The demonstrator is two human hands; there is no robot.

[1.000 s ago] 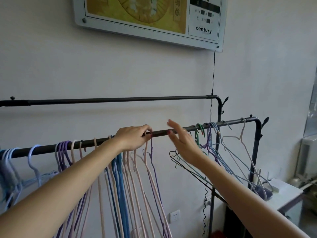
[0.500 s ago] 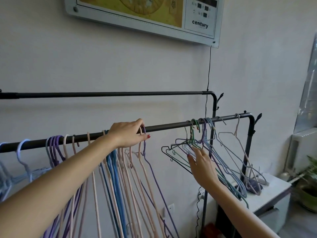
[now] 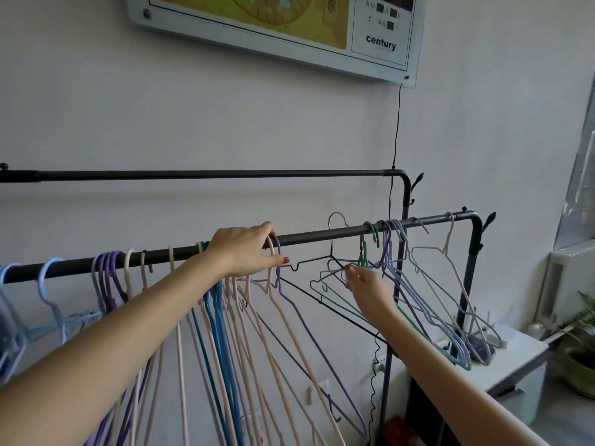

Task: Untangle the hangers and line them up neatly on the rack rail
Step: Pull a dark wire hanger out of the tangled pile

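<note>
The head view, the only one, looks along a dark rack rail [image 3: 322, 235] that slopes up from nine o'clock toward three o'clock, with a second higher bar [image 3: 209, 174] behind it against the wall. The left hand [image 3: 248, 251] lies over the rail near the middle, its fingers curled round the hooks of a pink hanger [image 3: 283, 317] and a purple hanger [image 3: 322, 346], holding the sorted row in place; that row of pink, blue and lilac hangers [image 3: 222, 333] hangs fairly parallel from the centre out toward nine o'clock. Toward three o'clock, the right hand [image 3: 365, 286] pinches the wires of a black hanger [image 3: 335, 304], whose hook [image 3: 336, 220] stands lifted clear above the rail, apart from it. Just beside the hand at two o'clock sits the tangled bunch [image 3: 415, 291] of green, lilac and blue hangers, leaning askew, some of their lower ends resting on a white cabinet [image 3: 521, 352] at four o'clock. The step in hand appears to be freeing one hanger from that knot. The next move likely calls for drawing the black frame out without dragging its neighbours, then setting its hook over the rail beside the left hand, facing the same way as the rest.
</note>
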